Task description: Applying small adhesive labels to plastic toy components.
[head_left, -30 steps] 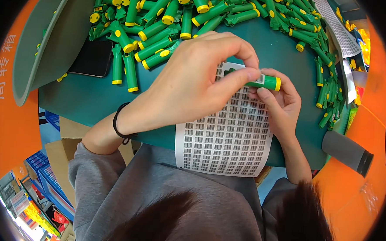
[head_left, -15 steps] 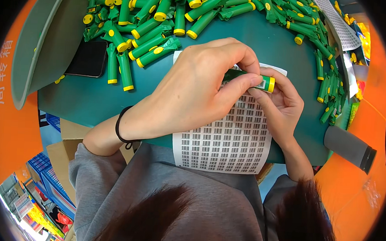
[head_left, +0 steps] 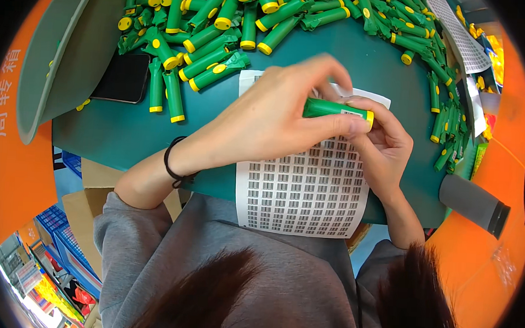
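Note:
A green tube (head_left: 328,108) with a yellow end cap lies level between my two hands, a small white barcode label near its capped end. My right hand (head_left: 388,144) grips that end, fingers behind it and thumb below. My left hand (head_left: 265,113) is around the other end, with its thumb pressed along the tube beside the label. Its index finger is raised off the tube and blurred; its other fingers are mostly hidden. Beneath both hands lies a white sheet of barcode labels (head_left: 299,192), its near edge reaching over the table's edge toward my body.
Many similar green tubes (head_left: 211,60) are heaped across the far side of the green table (head_left: 115,138) and down its right. A black phone (head_left: 123,78) lies at left, beside an upright grey-green panel (head_left: 60,58). A grey cylinder (head_left: 471,201) rests at right.
My left index finger has lifted away from its pinch at the label, and the left thumb has slid right and down onto the tube. More of the tube now shows.

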The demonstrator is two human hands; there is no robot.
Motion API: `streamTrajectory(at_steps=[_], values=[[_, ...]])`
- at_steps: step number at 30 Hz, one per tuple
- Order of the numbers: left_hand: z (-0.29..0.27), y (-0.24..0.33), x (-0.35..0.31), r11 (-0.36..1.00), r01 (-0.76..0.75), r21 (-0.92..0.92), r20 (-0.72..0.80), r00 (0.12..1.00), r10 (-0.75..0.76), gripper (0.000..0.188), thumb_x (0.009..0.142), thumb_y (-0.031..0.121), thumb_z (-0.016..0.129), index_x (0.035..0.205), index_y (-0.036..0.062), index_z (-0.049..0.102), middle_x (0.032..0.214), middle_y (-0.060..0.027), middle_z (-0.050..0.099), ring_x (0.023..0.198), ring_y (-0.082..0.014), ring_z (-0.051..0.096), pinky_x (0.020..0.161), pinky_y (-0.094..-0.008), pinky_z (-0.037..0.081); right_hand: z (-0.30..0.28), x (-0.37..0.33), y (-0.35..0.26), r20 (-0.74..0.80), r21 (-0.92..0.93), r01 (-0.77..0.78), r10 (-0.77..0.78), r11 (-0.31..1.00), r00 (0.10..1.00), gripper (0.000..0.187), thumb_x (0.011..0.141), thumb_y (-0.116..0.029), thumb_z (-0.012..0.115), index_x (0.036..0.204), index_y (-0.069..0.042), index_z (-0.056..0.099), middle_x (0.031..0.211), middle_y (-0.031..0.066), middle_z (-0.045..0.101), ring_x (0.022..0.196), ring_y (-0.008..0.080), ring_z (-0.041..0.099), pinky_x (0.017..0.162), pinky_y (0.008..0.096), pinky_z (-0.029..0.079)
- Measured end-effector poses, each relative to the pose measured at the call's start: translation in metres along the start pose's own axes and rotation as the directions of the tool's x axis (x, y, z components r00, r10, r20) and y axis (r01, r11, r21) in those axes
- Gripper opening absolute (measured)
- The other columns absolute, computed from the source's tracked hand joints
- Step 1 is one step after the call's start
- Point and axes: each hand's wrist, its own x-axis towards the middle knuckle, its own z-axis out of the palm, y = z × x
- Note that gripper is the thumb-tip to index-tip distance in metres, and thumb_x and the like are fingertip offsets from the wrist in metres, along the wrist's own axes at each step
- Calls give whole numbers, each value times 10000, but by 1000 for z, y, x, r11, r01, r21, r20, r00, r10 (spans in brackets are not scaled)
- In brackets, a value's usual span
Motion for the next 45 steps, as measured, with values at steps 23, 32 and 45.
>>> streamTrajectory(at_steps=[23,32,45], values=[[-36,-34,-20,586,-329,740,46,895,444,251,778,176,800,1018,116,757,962,-18,693,923,-238,633,782,-354,530,-14,34,1,57,-775,96,-81,625,995,127,885,-141,728,914,-18,747,780,34,658,827,163,574,945,326,376],[-27,-53,-21,441,-458,772,130,793,596,178,711,117,753,887,107,726,954,13,684,919,-217,612,769,-345,502,-15,29,4,-15,-732,-25,21,681,1000,139,901,-152,715,925,-20,752,798,30,666,853,164,562,889,309,397],[-34,-42,-15,739,-397,544,-113,838,533,167,804,18,766,922,40,649,1006,-74,661,862,-268,602,716,-334,490,-66,154,26,395,-863,470,-332,187,857,306,866,-151,733,1158,-99,657,1201,93,589,1165,293,533,1007,389,425]])
